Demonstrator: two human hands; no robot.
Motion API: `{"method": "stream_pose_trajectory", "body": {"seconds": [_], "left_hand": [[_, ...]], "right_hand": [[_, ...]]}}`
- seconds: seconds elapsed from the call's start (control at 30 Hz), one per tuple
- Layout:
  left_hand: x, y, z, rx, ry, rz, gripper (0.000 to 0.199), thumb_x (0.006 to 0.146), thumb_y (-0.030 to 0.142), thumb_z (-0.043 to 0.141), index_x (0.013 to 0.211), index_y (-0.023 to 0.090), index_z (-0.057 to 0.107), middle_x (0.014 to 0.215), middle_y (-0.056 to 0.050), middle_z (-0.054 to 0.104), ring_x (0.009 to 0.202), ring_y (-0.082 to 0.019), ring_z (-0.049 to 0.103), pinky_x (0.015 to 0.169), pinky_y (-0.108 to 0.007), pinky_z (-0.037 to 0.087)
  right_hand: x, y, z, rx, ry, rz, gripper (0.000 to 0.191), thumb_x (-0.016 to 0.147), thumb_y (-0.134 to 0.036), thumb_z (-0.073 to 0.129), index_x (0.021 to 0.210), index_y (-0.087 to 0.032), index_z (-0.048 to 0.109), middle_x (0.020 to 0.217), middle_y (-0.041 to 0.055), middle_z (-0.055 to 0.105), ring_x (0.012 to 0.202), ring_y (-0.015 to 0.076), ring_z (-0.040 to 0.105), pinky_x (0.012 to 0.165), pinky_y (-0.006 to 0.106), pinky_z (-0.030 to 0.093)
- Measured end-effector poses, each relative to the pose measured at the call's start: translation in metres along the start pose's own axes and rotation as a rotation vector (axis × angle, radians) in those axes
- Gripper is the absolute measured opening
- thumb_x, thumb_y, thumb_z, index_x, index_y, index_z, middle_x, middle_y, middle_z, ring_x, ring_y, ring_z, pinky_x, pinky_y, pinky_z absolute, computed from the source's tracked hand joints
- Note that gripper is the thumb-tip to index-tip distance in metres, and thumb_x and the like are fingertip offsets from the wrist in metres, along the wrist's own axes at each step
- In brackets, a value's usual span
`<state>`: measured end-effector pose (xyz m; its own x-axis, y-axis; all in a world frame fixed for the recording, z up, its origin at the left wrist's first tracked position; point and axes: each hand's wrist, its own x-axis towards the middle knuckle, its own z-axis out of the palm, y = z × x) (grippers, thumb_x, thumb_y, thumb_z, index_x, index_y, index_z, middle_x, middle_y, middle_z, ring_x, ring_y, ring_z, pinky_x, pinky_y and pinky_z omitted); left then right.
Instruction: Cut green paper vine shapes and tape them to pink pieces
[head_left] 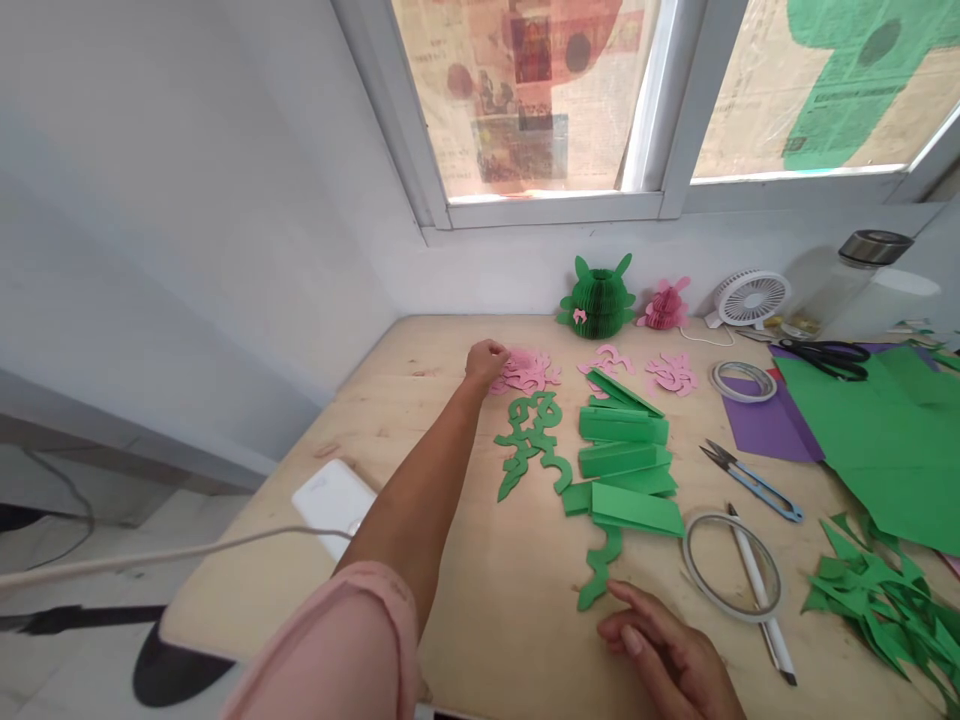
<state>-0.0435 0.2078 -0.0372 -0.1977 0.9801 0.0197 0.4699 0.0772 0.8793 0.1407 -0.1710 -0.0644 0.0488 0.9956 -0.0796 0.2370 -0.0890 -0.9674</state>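
My left hand (486, 362) reaches to the back left, to the edge of a pile of pink paper cutouts (531, 370). Its fingers are closed in a pinch, and what lies between them is too small to make out. At the front, my right hand (667, 655) rests half curled with its fingers apart and nothing in them. Its fingertips are beside a wavy green paper cutout (600, 570). Between the hands lie more curled green cutouts (531, 432) and several folded green paper strips (626, 460).
Right of the strips are blue-handled snips (757, 487), a tape roll (697, 575) around a white pen (772, 630), and green scraps (885, 600). Black scissors (825, 355) rest on coloured paper. A fan (752, 298) and green paper figure (598, 303) stand behind; a corded white device (330, 500) lies left.
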Motion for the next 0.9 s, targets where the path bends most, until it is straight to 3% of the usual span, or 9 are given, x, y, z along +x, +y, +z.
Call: {"method": "stream_pose_trajectory", "body": {"seconds": [0.37,0.67,0.9], "left_hand": [[-0.025,0.015,-0.003,-0.399,0.023,-0.072,0.009,0.068,0.017,0.061,0.065,0.018,0.053,0.066,-0.004,0.066,0.072,-0.015,0.064,0.063,-0.025,0.047],[-0.069,0.031,0.021,-0.603,-0.045,-0.087,0.011,0.067,0.019,0.064,0.070,0.017,0.054,0.064,-0.002,0.063,0.069,-0.015,0.066,0.062,-0.025,0.047],[-0.115,0.047,0.036,-0.672,-0.197,-0.027,0.013,0.066,0.018,0.066,0.075,0.018,0.057,0.062,0.002,0.061,0.067,-0.013,0.064,0.065,-0.025,0.047]], "right_hand": [[-0.001,-0.008,-0.004,-0.006,-0.030,0.012,0.039,0.092,-0.043,0.048,0.119,-0.022,0.065,0.091,0.0073,0.074,0.085,0.0192,0.070,0.080,0.026,0.056],[0.000,-0.014,-0.002,0.039,0.008,0.004,0.039,0.091,-0.043,0.051,0.119,-0.020,0.065,0.088,0.0086,0.075,0.081,0.0201,0.071,0.077,0.030,0.058],[0.001,-0.013,-0.004,0.043,-0.020,0.019,0.041,0.091,-0.044,0.050,0.119,-0.018,0.064,0.091,0.0093,0.075,0.086,0.0200,0.070,0.080,0.031,0.057]]}}
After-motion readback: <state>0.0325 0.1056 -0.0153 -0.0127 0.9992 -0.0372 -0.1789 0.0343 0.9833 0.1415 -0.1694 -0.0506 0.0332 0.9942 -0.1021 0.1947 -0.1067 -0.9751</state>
